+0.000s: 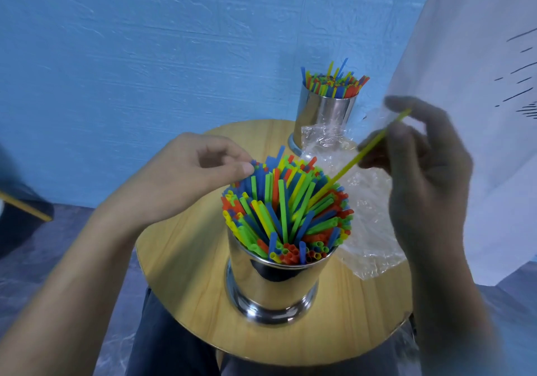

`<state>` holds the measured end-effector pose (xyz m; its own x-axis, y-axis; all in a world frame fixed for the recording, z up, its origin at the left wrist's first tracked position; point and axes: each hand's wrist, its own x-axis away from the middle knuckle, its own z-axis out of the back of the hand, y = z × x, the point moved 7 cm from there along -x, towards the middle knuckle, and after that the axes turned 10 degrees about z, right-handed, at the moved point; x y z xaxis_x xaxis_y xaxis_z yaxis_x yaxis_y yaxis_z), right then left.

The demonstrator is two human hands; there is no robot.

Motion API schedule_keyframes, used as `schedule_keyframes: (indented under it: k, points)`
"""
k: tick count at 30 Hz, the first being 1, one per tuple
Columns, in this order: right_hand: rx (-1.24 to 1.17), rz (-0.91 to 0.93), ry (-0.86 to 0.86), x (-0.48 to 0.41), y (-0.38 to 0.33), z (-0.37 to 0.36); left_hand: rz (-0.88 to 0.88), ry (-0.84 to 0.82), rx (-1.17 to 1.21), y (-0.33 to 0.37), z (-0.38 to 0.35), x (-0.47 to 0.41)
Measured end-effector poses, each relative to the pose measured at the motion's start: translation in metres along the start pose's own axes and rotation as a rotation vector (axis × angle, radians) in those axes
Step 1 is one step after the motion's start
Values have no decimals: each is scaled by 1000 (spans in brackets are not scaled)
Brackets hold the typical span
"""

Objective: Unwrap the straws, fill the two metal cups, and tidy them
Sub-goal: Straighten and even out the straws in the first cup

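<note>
A near metal cup (273, 282) stands on the round wooden table (186, 262), packed with upright straws (287, 213) in blue, green, yellow and red. My left hand (191, 172) reaches in from the left, its thumb and fingertips touching the straw tops at the cup's far left edge. My right hand (421, 166) is blurred and pinches a single yellow straw (360, 155), whose lower end slants down among the straws in the near cup. A far metal cup (322, 114), also full of coloured straws, stands at the table's back edge.
Crumpled clear plastic wrap (366, 216) lies on the table's right side between the two cups. A blue wall (145, 41) stands close behind. A white cloth (479, 85) hangs at the right. My knees show under the table.
</note>
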<state>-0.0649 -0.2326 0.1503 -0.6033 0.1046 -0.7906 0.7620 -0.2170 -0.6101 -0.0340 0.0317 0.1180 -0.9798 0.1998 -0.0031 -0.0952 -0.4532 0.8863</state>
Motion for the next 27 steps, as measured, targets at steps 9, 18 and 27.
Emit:
schedule_keyframes:
  k: [9,18,27]
  points:
    - [141,-142,-384,21,10,-37,13,58,22,-1,2,-4]
    - [211,-114,-473,21,13,-39,-8,29,93,1,-3,-10]
    - [220,-101,-471,20,13,-40,-102,30,30,20,-4,-10]
